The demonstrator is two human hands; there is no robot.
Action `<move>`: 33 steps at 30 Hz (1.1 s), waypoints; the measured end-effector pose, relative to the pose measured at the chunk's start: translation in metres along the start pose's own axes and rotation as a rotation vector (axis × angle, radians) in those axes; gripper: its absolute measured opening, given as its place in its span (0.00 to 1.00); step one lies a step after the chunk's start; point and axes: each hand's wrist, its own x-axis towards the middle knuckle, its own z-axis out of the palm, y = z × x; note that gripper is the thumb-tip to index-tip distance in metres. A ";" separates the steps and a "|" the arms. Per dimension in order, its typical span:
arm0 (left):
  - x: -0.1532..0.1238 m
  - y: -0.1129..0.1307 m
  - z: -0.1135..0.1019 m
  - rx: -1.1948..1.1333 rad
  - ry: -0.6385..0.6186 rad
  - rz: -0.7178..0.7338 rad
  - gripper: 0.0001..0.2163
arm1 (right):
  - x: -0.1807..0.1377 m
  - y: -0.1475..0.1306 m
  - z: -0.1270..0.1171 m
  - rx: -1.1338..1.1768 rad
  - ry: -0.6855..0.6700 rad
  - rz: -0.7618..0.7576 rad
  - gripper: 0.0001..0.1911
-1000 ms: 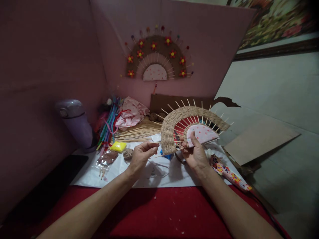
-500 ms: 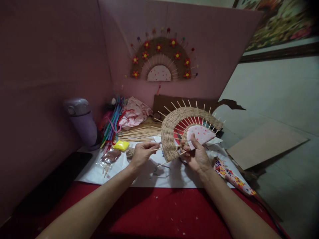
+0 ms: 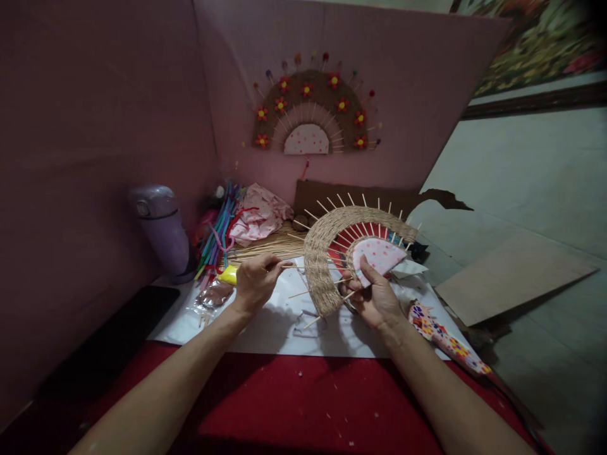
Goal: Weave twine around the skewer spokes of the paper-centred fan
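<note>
A half-round fan (image 3: pixel 318 256) woven from tan twine on thin sticks is held tilted above the table. Its pink dotted centre (image 3: pixel 379 254) lies under the thumb of my right hand (image 3: pixel 374 294), whose fingers wrap behind it. My left hand (image 3: pixel 258 278) pinches the outer end of one thin wooden stick (image 3: pixel 290 266) at the fan's left side. Other stick ends poke out all round the woven band. The fingers of my right hand are partly hidden by the fan.
A finished-looking flowered fan (image 3: pixel 306 90) hangs on the pink board. At the left stand a purple bottle (image 3: pixel 165 234) and pipe cleaners (image 3: pixel 219 224). Loose sticks (image 3: pixel 260 249) and pink cloth (image 3: pixel 260 212) lie behind. A floral-wrapped tool (image 3: pixel 446 341) with a cord rests at the right.
My left hand has moved up and left, from a lower stick to the one above it. The fan has tilted slightly in my right hand. The view has shifted a little.
</note>
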 end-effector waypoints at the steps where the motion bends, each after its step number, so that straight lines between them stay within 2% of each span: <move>1: 0.001 0.000 -0.001 0.034 0.017 0.024 0.09 | 0.000 0.000 0.000 -0.008 0.003 -0.002 0.12; 6: 0.003 -0.001 -0.004 0.046 0.029 0.124 0.08 | 0.002 0.001 -0.001 -0.043 0.006 0.011 0.13; 13: 0.005 -0.001 -0.008 0.059 0.074 0.171 0.08 | -0.001 -0.001 0.001 -0.099 0.034 0.037 0.10; 17: 0.008 -0.005 -0.009 0.022 0.047 0.180 0.06 | -0.002 -0.002 0.003 -0.098 0.024 0.055 0.11; 22: 0.011 -0.014 -0.006 -0.098 -0.002 0.022 0.07 | -0.003 -0.002 0.004 -0.072 0.021 0.073 0.13; 27: 0.009 -0.011 -0.001 -0.245 -0.100 -0.137 0.09 | -0.004 0.000 0.004 -0.061 0.004 0.069 0.12; 33: 0.007 -0.010 0.004 -0.384 -0.120 -0.237 0.11 | -0.003 0.002 0.002 -0.076 -0.037 0.069 0.12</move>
